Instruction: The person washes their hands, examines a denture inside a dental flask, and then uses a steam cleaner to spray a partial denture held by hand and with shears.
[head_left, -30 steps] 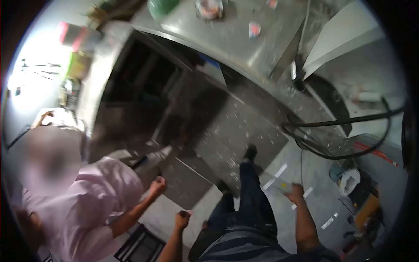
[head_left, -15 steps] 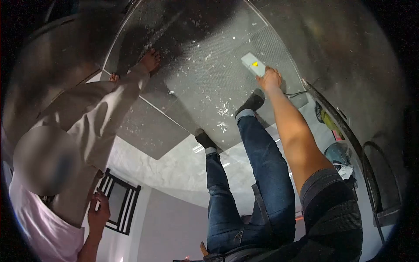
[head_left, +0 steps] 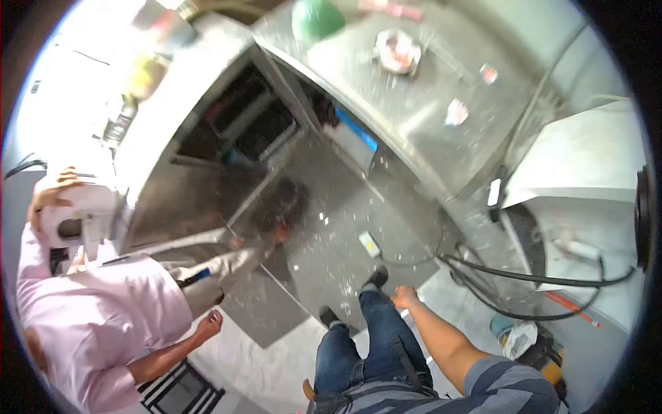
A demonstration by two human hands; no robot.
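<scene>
My right hand [head_left: 405, 298] hangs beside my right thigh, above the floor. Its fingers look loosely bent, and nothing shows in them. Out ahead of it, apart from the hand, a small whitish box [head_left: 369, 244] with a yellow label lies on the dark floor mat [head_left: 331, 252]. A thin cable runs from the box to the right. My left hand is out of view.
Another person in a pink shirt [head_left: 117, 310] stands at left, one hand on a white machine [head_left: 100, 221]. Ahead is a metal table [head_left: 427, 90] bearing a green round object [head_left: 317, 19]. Thick black cables [head_left: 524, 276] cross at right.
My right hand has let go of the whitish box and drawn back toward my leg. My view has risen, bringing the table and the white machine into sight.
</scene>
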